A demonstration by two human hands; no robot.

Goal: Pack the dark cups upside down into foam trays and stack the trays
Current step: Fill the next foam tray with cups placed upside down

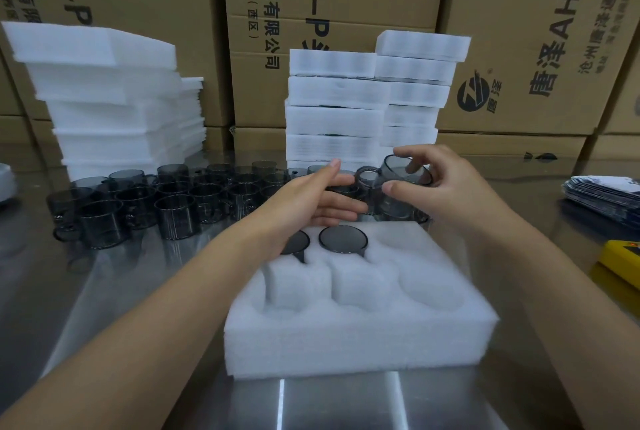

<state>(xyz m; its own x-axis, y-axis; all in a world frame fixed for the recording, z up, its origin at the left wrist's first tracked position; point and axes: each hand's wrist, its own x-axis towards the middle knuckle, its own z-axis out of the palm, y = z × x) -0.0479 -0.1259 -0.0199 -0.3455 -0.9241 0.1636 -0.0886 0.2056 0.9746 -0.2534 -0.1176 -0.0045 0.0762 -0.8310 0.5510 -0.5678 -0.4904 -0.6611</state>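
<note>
Head view shows the right hand (450, 187) grasping one dark cup (405, 175): thumb under its near side, the other fingers curled over its far side, the handle loop sticking out to the left of the fingertips; the cup is tilted in the air, just beyond the foam tray (363, 343) and above the tray's far-right pocket. The left hand (311, 201) is released, fingers straight and holding nothing, its fingertips near the cup's handle.

The cup looks like a short, straight-walled mug of smoky, see-through dark material with a thin rim and a small ring handle; whether glass or plastic I cannot tell. It probably handles as light, stiff and smooth, so slippery under dry fingers and perhaps fragile at the rim; a grip across the wall, thumb against fingers as here, seems safest, leaving the handle free to meet the pocket's notch. The foam should give softly and hold it snug.

Below the left fingers, two seated cups (343, 239) lie base-up in the tray; left of those fingers stand the loose cups (173, 201); beyond both sets of fingertips rise the filled trays (332, 118).
</note>
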